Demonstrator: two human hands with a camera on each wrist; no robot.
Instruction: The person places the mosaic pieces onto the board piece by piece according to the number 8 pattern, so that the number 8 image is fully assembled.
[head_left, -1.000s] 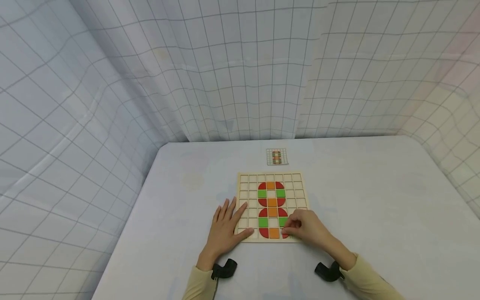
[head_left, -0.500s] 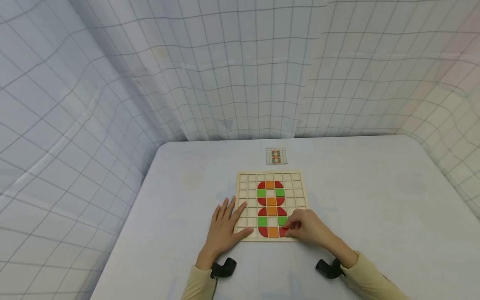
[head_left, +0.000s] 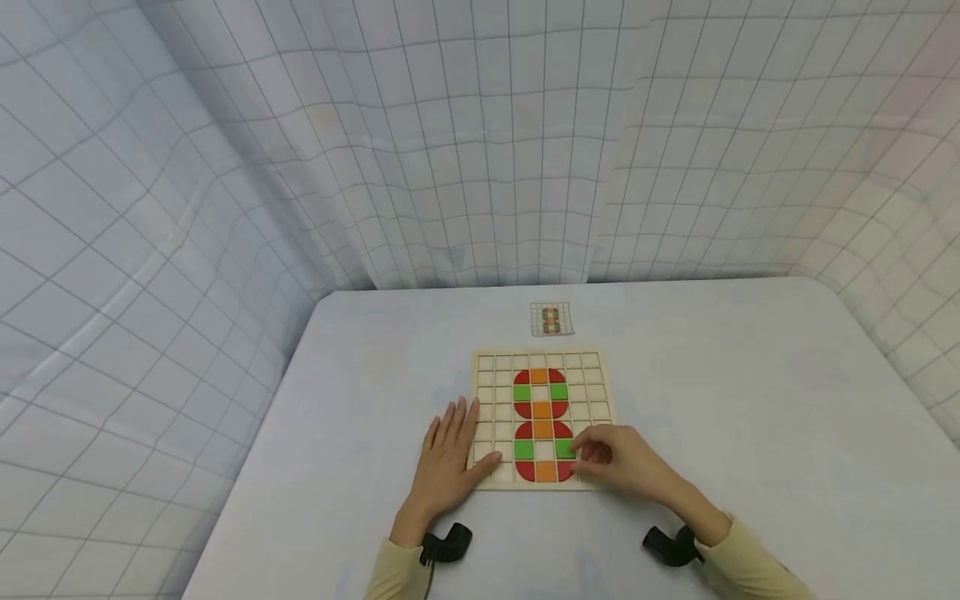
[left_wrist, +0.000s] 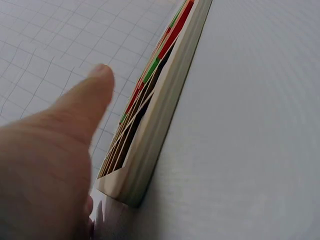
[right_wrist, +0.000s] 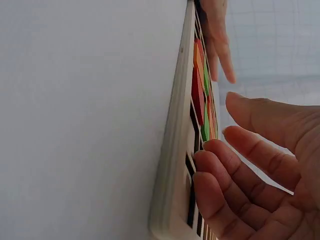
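A wooden grid board (head_left: 486,372) lies flat on the table. Red, orange and green tiles in it make a figure-eight pattern, with a red rounded tile (head_left: 566,472) at the lower right corner. My left hand (head_left: 444,467) rests by the board's left edge, fingers spread, thumb over the lower left squares. At the lower right, my right hand (head_left: 622,462) hovers beside the red rounded tile and a green tile (head_left: 565,449). In the right wrist view its thumb and forefinger stand apart with nothing between them, and the other fingers (right_wrist: 220,200) are loosely bent near the board.
Behind the board lies a small card (head_left: 551,319) printed with a similar coloured pattern. The white table (head_left: 750,392) is bounded at the back and sides by a checked white curtain (head_left: 480,167). A black camera (head_left: 447,543) is worn on each wrist.
My right hand has let go of the red rounded tile, which now sits in the corner square, and has drawn slightly right. The left hand's forefinger has moved in towards the other fingers.
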